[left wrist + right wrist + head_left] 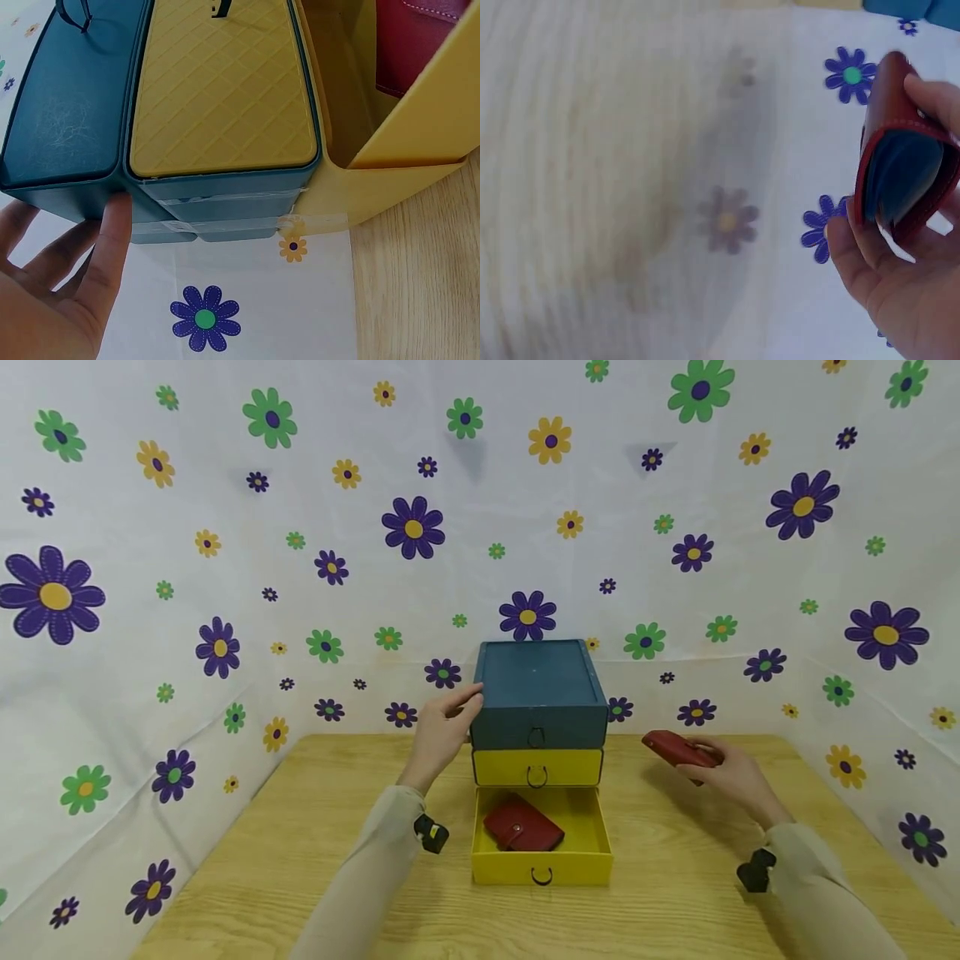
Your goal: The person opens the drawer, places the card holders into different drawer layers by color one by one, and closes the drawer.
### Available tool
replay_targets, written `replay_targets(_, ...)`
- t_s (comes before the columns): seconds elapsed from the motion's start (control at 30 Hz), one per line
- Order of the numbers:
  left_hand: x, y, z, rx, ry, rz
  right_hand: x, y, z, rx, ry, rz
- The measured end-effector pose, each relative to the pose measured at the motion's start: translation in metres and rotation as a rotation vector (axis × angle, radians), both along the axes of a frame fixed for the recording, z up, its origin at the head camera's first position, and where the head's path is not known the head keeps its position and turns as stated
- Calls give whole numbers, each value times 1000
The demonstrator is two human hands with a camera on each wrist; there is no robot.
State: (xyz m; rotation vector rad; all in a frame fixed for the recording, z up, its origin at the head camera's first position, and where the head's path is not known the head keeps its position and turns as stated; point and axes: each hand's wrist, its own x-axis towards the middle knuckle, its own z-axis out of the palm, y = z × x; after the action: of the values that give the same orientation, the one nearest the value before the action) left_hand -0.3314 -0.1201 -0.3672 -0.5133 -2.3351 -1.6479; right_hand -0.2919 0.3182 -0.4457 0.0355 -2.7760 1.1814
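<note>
My right hand (731, 772) grips a red wallet (675, 748) above the table, right of the drawer unit. In the right wrist view the wallet (889, 150) shows its end, with a dark blue inside. With straight fingers my left hand (441, 727) touches the left side of the blue top drawer box (540, 677); in the left wrist view the fingertips (118, 206) rest against its side. A second red wallet (525, 827), with a snap strap, lies in the pulled-out yellow bottom drawer (542, 870). Above that drawer the yellow middle drawer (502, 768) is closed.
The drawer unit stands at the back middle of a wooden table (337, 843). A white cloth (480, 585) with printed flowers hangs behind and along both sides. Clear tape (247, 202) runs along the unit's side. Black loop handles (537, 776) are on the drawer fronts.
</note>
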Motion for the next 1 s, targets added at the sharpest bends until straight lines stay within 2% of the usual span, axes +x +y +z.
replay_targets(0.3, -1, -2, 0, -8, 6, -19, 10, -4, 20, -110, -45, 152)
replay_targets(0.57, -1, -2, -1, 2, 4, -10, 19, -7, 30, -199, -40, 286)
replay_targets(1.0, -3, -2, -3, -2, 12, -13, 29, -13, 48, -342, -70, 420)
